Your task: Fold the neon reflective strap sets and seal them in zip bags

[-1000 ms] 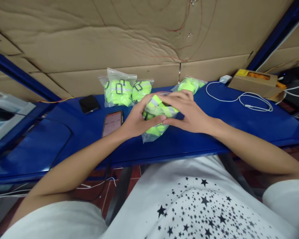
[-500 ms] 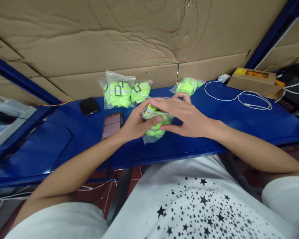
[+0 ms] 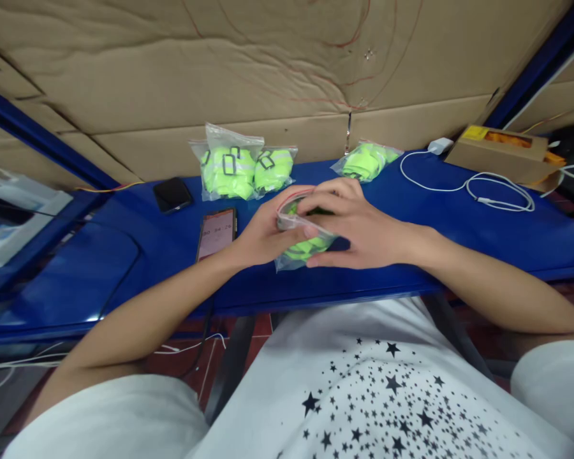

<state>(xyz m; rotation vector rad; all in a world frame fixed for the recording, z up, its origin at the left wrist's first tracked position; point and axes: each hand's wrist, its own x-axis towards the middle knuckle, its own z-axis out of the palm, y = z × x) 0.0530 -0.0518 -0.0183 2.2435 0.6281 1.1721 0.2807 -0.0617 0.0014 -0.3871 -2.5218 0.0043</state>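
Observation:
A clear plastic bag stuffed with neon-yellow reflective straps [image 3: 302,247] rests on the blue table [image 3: 459,229] near its front edge. My left hand [image 3: 263,233] is closed on the bag's left side, thumb across it. From the right, my right hand [image 3: 358,223] covers the bag's top, its fingers curled over the bag's mouth. Most of the bag is hidden under the two hands.
Two filled bags of the same yellow straps [image 3: 242,169] lean on the cardboard wall behind, a third bag [image 3: 366,160] lies to their right. A lit phone [image 3: 217,231] and a dark phone [image 3: 172,194] lie at left. A white charger cable [image 3: 483,191] and a cardboard box [image 3: 504,153] sit at right.
Both hands have pressed the bag flatter and lower onto the table. My right hand's fingers have curled further over its top, hiding more of the yellow contents.

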